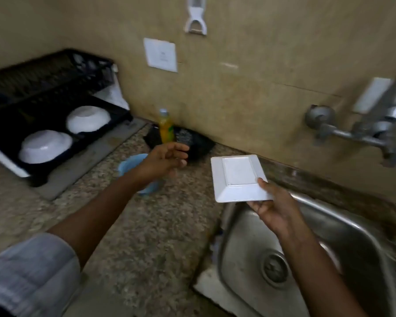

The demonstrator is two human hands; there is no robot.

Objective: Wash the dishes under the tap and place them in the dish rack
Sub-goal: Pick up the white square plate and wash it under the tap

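Fingers (253, 205) of my right hand (276, 209) pinch a corner of the square white plate (238, 177), held upside down just above the sink (352, 225) edge. Left hand (162, 162) hovers over the worktop (146, 236), fingers loosely apart, holding nothing, near the dish rack (55, 106).

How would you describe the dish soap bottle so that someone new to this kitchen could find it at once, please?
Start at the black dish rack on the left of the granite counter, then look right along the wall. The bottle stands upright there, just beyond the open left hand. It alone is yellow-orange and tall.
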